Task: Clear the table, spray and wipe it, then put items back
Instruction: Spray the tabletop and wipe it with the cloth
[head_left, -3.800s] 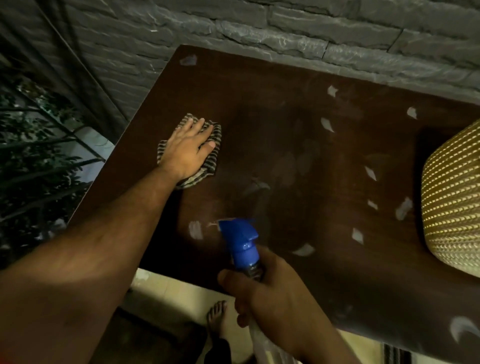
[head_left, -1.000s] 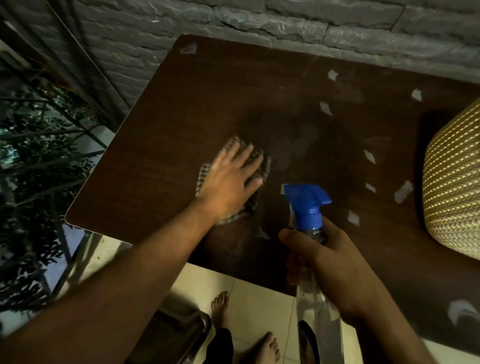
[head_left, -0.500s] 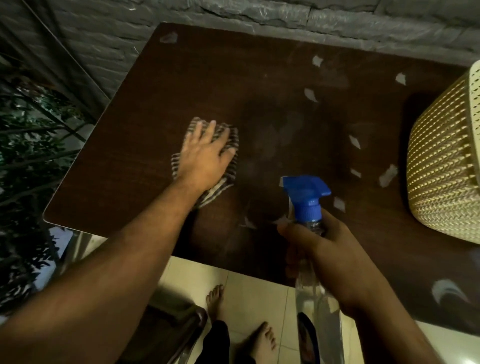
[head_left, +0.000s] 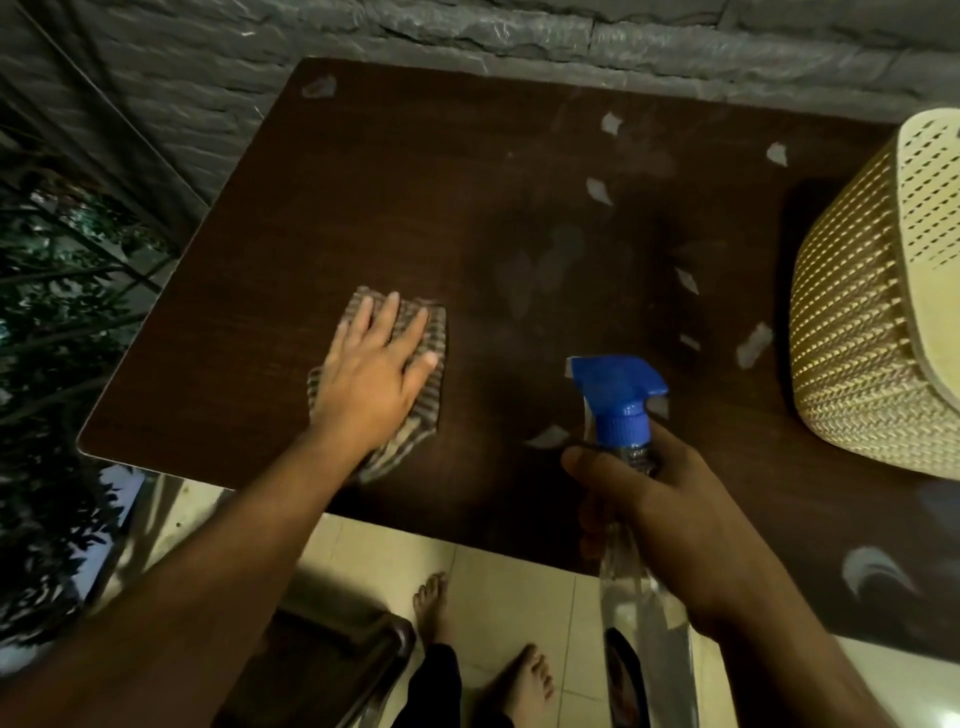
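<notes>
My left hand (head_left: 371, 376) lies flat, fingers spread, on a striped cloth (head_left: 431, 379), pressing it to the dark brown table (head_left: 363, 197) near the front left part. My right hand (head_left: 660, 514) is closed around the neck of a clear spray bottle (head_left: 644, 618) with a blue trigger head (head_left: 615, 395), held upright over the table's front edge. The nozzle points left, toward the cloth. Pale worn patches dot the tabletop around the middle and right.
A cream woven basket (head_left: 862, 332) lies at the table's right side. A grey stone wall (head_left: 467, 31) runs behind the table. Dark foliage (head_left: 47, 312) and railing bars are at the left. A metal chair (head_left: 332, 649) and bare feet (head_left: 519, 680) show below on pale tiles.
My left hand has slid the cloth around the front left of the table, away from me then back toward the front edge. My right hand has kept the spray bottle nearly still.
</notes>
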